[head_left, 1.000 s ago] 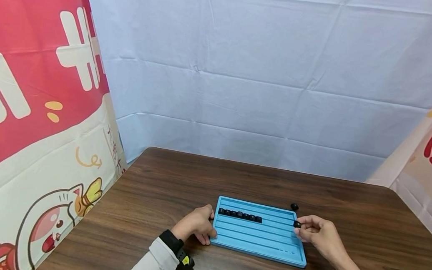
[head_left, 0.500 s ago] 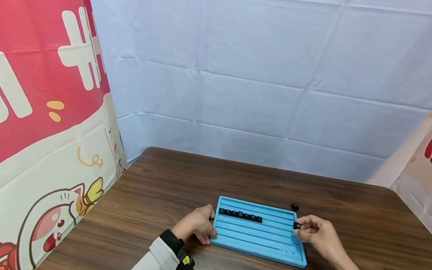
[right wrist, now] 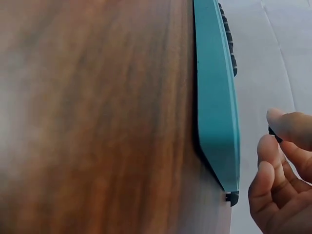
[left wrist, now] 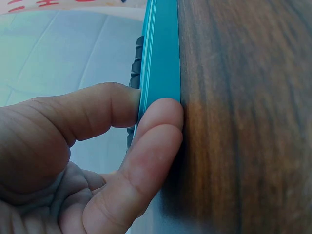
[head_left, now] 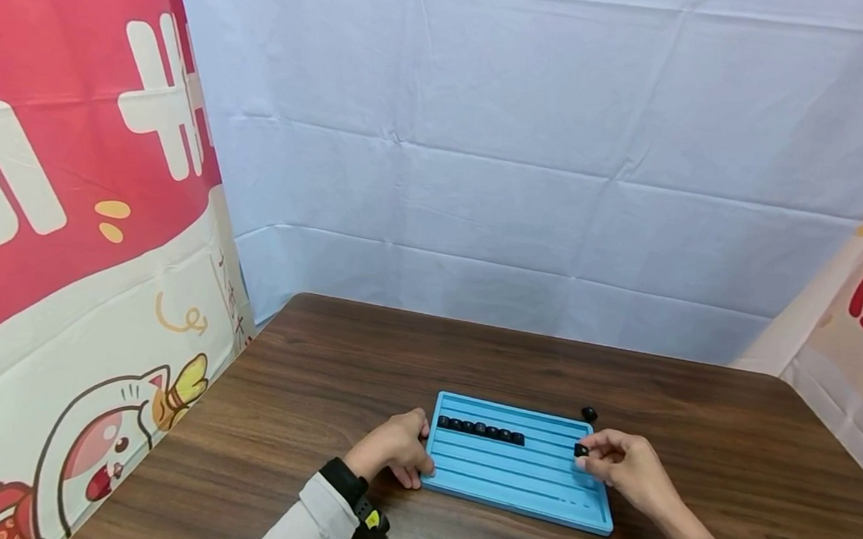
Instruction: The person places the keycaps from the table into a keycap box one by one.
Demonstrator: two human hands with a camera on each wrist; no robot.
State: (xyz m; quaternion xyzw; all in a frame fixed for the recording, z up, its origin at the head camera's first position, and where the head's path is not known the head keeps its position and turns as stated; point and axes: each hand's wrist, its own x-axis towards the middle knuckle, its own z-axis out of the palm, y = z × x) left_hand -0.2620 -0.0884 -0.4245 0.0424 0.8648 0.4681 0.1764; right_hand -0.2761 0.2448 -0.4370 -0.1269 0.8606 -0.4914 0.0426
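A light-blue ridged tray lies on the table, with a short row of black keycaps standing along one of its upper ridges at the left. My left hand grips the tray's left edge; in the left wrist view the thumb lies against the top rim and fingertips touch the side wall. Between thumb and fingertips my right hand pinches a single black keycap. That keycap is over the right part of the tray, and in the right wrist view it shows raised above the rim.
One loose black keycap sits on the table just beyond the tray's far right corner. The dark wooden table reaches back to a pale cloth backdrop. A red and white printed banner hangs on the left.
My right hand has moved slightly left with the pinched keycap, from the tray's right rim to over its ridges. My left hand and the tray stay in place.
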